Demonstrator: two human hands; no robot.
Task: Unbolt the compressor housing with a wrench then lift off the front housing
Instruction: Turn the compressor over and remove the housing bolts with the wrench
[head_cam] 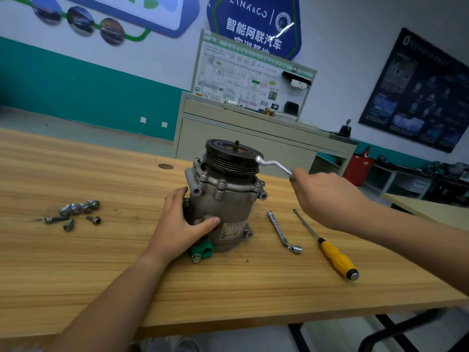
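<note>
The left grip [181,226] curls round the upright compressor [228,204]; the right grip [327,196] clasps a wrench [274,164] beside the pulley [229,160].

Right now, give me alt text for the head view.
A person's left hand grips an upright compressor on a wooden table while the right hand holds a wrench beside its pulley. Loose bolts lie left; a socket wrench and screwdriver lie right.

One compressor [223,199] on one bench [76,262]. Two wrenches: one wrench [275,165] up in the air, the other wrench [283,231] flat on the wood. One screwdriver [330,250]. Loose bolts [76,212]: seven by my count, four bunched, three apart, though the bunch is tight. Two hands: left hand [177,224], right hand [327,196].
</note>
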